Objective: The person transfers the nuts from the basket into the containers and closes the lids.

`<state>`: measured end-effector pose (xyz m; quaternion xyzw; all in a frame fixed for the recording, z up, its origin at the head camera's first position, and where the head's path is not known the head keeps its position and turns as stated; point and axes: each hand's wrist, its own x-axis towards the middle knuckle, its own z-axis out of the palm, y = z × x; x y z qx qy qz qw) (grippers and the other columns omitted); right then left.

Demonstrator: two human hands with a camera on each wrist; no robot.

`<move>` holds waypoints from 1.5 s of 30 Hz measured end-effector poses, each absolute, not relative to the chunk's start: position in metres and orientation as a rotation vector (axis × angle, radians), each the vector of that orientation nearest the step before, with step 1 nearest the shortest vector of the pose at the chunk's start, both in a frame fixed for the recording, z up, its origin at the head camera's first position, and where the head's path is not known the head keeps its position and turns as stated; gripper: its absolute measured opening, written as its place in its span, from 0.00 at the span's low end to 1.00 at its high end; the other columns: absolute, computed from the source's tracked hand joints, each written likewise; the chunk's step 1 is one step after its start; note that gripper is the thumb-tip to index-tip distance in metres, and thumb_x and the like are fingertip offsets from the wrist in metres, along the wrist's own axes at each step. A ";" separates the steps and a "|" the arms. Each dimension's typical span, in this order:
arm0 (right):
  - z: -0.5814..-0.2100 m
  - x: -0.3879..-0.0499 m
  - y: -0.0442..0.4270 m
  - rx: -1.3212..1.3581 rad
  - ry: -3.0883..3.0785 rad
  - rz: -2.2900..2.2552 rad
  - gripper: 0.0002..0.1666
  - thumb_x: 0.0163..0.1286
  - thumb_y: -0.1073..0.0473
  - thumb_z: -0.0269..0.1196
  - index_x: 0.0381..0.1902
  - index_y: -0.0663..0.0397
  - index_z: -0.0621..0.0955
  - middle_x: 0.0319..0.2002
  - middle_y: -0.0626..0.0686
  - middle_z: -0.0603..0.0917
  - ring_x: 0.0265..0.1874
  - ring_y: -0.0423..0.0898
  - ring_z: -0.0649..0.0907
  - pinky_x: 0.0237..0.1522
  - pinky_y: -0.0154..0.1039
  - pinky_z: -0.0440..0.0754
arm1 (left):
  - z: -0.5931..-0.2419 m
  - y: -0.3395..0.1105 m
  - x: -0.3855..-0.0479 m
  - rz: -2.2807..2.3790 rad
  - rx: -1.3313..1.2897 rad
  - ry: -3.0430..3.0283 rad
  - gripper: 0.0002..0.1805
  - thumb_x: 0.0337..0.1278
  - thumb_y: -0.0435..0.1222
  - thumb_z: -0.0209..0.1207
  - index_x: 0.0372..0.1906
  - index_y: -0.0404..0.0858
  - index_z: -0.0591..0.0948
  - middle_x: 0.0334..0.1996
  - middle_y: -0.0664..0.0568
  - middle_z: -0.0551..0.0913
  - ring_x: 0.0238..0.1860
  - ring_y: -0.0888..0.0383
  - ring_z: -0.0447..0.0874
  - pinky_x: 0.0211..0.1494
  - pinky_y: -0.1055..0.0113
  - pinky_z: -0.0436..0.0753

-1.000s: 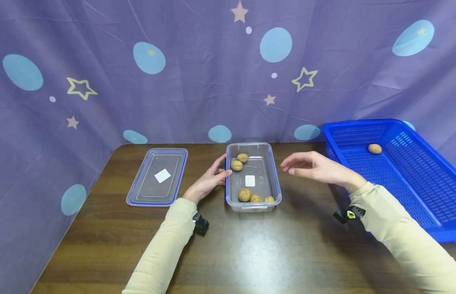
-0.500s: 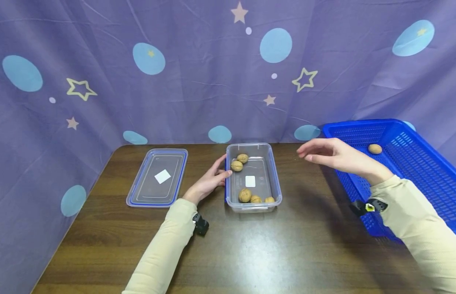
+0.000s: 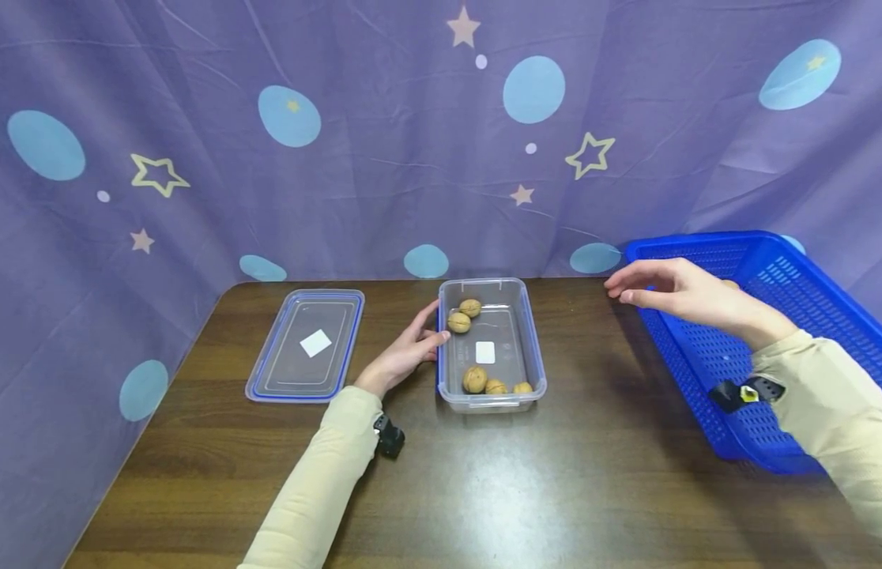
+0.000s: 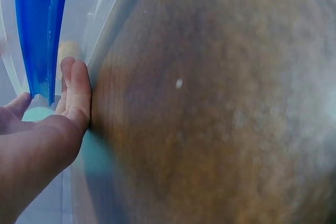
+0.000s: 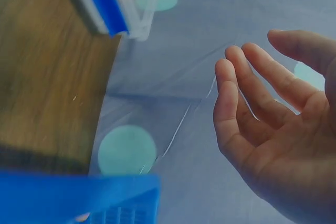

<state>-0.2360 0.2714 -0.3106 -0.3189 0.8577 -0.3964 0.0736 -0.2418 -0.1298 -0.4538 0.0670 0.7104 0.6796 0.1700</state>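
Observation:
A clear plastic food container (image 3: 514, 312) with blue side latches stands mid-table. Two walnuts (image 3: 459, 322) lie toward its far left, and several more walnuts (image 3: 474, 379) line its near end. My left hand (image 3: 407, 352) rests against the container's left wall, fingers extended; the left wrist view has the thumb by the blue latch (image 4: 39, 35). Bent loosely, the fingers of my right hand (image 3: 697, 296) hold nothing; it hovers by the left rim of the blue basket (image 3: 725, 239). One walnut (image 3: 730, 284) in that basket is mostly hidden behind this hand.
A flat clear lid (image 3: 270, 359) with a blue seal and a white square label lies left of the container. The wooden table (image 3: 441, 498) meets a purple patterned curtain (image 3: 370, 158) at its back edge.
My right hand has moved rightward, away from the container to the basket's left rim, and now covers most of the walnut there. The left hand and container have stayed put.

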 end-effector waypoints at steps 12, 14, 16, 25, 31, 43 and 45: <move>-0.314 -0.246 0.306 -0.750 2.640 -1.183 0.15 0.72 0.64 0.57 0.54 0.63 0.78 0.44 0.44 0.85 0.45 0.35 0.81 0.40 0.29 0.80 | -0.455 -0.131 -0.241 1.922 0.188 2.011 0.39 0.68 0.32 0.52 0.78 0.48 0.47 0.56 0.27 0.69 0.55 0.39 0.72 0.57 0.57 0.77; -0.317 -0.249 0.312 -0.748 2.643 -1.186 0.14 0.73 0.65 0.56 0.54 0.63 0.78 0.44 0.43 0.85 0.44 0.36 0.82 0.39 0.30 0.80 | -0.454 -0.131 -0.241 1.924 0.191 2.014 0.39 0.68 0.32 0.52 0.78 0.48 0.48 0.55 0.27 0.69 0.55 0.41 0.73 0.56 0.58 0.77; -0.321 -0.252 0.318 -0.753 2.636 -1.209 0.14 0.73 0.66 0.55 0.53 0.61 0.79 0.44 0.43 0.85 0.43 0.35 0.82 0.37 0.30 0.80 | -0.453 -0.131 -0.241 1.926 0.195 2.014 0.39 0.68 0.32 0.52 0.77 0.48 0.48 0.55 0.28 0.70 0.54 0.42 0.73 0.55 0.59 0.77; -0.339 -0.266 0.336 -0.641 2.664 -1.230 0.15 0.74 0.64 0.54 0.53 0.69 0.77 0.42 0.43 0.84 0.39 0.33 0.82 0.35 0.30 0.81 | -0.450 -0.130 -0.239 1.938 0.198 2.009 0.39 0.68 0.31 0.51 0.78 0.49 0.47 0.54 0.28 0.70 0.54 0.42 0.73 0.57 0.57 0.77; -0.358 -0.275 0.340 -0.557 2.621 -1.330 0.17 0.73 0.63 0.55 0.53 0.71 0.76 0.41 0.42 0.84 0.39 0.34 0.82 0.36 0.31 0.82 | -0.451 -0.130 -0.240 1.938 0.204 2.009 0.40 0.68 0.31 0.51 0.78 0.50 0.46 0.53 0.28 0.71 0.52 0.44 0.75 0.56 0.58 0.78; -0.385 -0.288 0.341 -0.453 2.565 -1.505 0.15 0.73 0.67 0.53 0.54 0.66 0.75 0.37 0.34 0.81 0.36 0.32 0.79 0.35 0.31 0.82 | -0.453 -0.129 -0.240 1.939 0.247 2.000 0.42 0.68 0.30 0.50 0.78 0.50 0.43 0.52 0.25 0.71 0.53 0.39 0.74 0.55 0.57 0.79; -0.389 -0.289 0.341 -0.438 2.578 -1.492 0.15 0.73 0.68 0.53 0.55 0.70 0.73 0.36 0.33 0.80 0.35 0.31 0.78 0.34 0.30 0.82 | -0.454 -0.130 -0.240 1.941 0.252 1.995 0.42 0.68 0.30 0.50 0.78 0.51 0.43 0.52 0.25 0.71 0.54 0.39 0.74 0.55 0.57 0.79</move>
